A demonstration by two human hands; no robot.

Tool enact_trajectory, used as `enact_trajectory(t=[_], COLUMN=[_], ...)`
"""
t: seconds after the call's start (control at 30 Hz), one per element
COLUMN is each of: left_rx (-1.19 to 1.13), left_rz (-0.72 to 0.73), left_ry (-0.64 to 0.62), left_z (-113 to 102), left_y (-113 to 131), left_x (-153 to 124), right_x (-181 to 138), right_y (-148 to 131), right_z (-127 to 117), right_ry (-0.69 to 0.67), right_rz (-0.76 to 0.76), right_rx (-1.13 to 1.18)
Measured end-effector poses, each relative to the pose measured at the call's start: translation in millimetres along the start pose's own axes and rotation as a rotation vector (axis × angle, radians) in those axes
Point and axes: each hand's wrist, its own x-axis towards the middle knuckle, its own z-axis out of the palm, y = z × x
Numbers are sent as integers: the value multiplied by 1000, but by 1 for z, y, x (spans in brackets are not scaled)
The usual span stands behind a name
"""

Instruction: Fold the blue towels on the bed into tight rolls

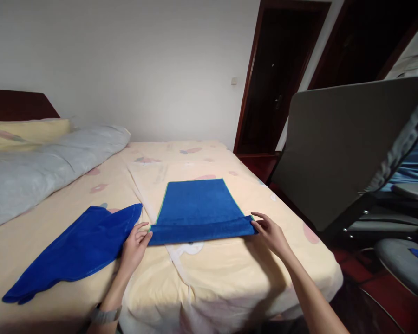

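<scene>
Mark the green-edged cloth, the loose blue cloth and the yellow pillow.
Green-edged cloth [198,199]: head view, middle of its flat part.
Loose blue cloth [75,246]: head view, its broad middle.
Yellow pillow [36,132]: head view, its visible middle.

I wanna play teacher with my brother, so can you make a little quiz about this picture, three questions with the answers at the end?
1. True or false: the left hand and the right hand touch the same green-edged towel.

2. What lies on the bed just left of that towel?
A) a red ball
B) a loose blue cloth
C) a white cup

3. Fill in: the folded strip is at the towel's ____ end (near or far).

Key: 1. True. 2. B. 3. Near.
</scene>
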Motion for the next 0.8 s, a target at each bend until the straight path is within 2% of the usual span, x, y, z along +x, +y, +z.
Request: enact_trajectory(t=[0.17, 0.27, 0.43, 0.6, 0.8], left_rx=[292, 326, 288, 371, 558], left_rz=[66, 88, 138, 175, 209], left_ry=[-86, -87, -99, -143, -241], left_z=[-7, -10, -16, -18, -20], left_y=[-7, -10, -7, -2, 1], left_x=[-17, -24, -30, -32, -38], right_x=[-17, -22, -23, -25, -28], right_y=[5, 8, 9, 15, 12], right_z=[-4, -4, -11, -12, -5], right_ry=[-131, -210, -232, -261, -223], right_rz=[9, -4, 31, 63, 16], right_rx=[-62, -68, -26, 4, -149])
